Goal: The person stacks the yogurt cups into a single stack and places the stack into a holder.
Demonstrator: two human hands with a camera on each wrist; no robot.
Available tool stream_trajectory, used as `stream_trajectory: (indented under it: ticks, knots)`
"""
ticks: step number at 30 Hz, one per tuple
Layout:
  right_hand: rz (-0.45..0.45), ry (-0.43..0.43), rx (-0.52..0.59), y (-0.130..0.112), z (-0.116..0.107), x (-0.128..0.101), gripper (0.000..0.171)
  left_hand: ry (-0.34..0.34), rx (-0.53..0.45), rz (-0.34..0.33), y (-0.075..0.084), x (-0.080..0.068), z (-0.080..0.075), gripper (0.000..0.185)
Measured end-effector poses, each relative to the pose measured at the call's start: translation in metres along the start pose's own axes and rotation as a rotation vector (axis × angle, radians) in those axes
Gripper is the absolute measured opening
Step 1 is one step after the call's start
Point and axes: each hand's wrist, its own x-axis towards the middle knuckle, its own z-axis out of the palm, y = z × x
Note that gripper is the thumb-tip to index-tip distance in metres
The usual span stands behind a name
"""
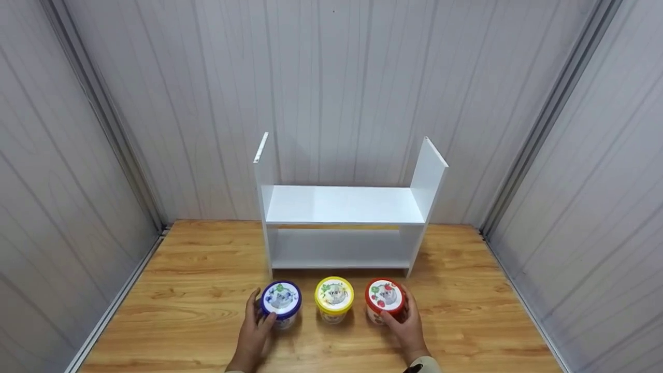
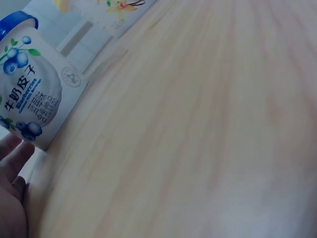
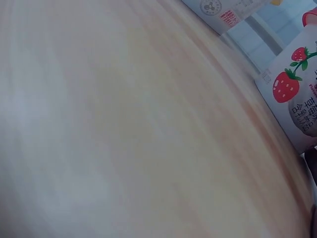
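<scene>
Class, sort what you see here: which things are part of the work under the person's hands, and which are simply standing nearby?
In hand:
- blue-lidded blueberry tub, gripped by the left hand
- red-lidded strawberry tub, gripped by the right hand

Nearby:
- yellow-lidded tub, untouched between them
- white two-tier shelf unit
- wooden tabletop

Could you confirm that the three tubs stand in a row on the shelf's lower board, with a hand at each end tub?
Not quite: the head view shows the tubs on the wooden table in front of the shelf. The left hand is at the blue-lidded tub, the right hand at the red-lidded tub.
</scene>
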Motion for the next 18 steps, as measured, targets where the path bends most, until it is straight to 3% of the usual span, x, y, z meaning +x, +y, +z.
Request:
stream_trajectory:
  ticks: [10,14,18]
  knots:
    - [0.021,-0.011,-0.033,0.0026,-0.0004,-0.0014,0.089,-0.017,-0.011,-0.054,0.0002,-0.0005,-0.002,0.093]
    - [0.042,-0.006,-0.029,0.0003,-0.0012,-0.0015,0.09,-0.021,-0.027,-0.023,-0.0008,-0.0014,-0.0022,0.089]
    - [0.034,0.003,-0.036,0.0005,-0.0016,-0.0012,0.09,-0.008,-0.008,0.05,-0.0025,-0.0027,-0.0026,0.076]
